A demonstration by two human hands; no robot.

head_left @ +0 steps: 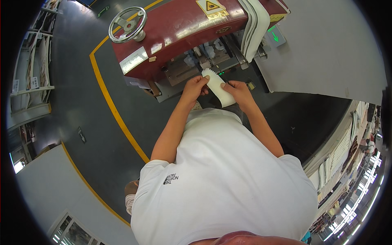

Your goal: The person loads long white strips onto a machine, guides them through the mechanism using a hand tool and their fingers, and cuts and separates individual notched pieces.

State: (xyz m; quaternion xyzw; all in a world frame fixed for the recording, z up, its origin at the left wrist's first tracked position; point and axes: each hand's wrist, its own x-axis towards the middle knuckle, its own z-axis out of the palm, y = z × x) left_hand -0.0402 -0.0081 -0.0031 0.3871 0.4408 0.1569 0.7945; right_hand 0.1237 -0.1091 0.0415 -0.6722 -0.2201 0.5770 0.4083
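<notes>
A cream-white strip (220, 94) with a zigzag top end is held between my hands just in front of a dark red machine (179, 22). My left hand (196, 87) pinches the strip's upper left edge near the toothed end. My right hand (237, 92) grips its right side, thumb on top. The toothed end lies at the machine's low front opening, beside small metal parts (175, 75); whether it touches them I cannot tell.
A chrome handwheel (127, 25) sits on the machine's left top. Long pale strips (255, 28) drape over its right end beside a grey table (326, 53). Yellow floor lines (106, 90) run at left, near shelving (30, 77). Racks of material (339, 151) are at right.
</notes>
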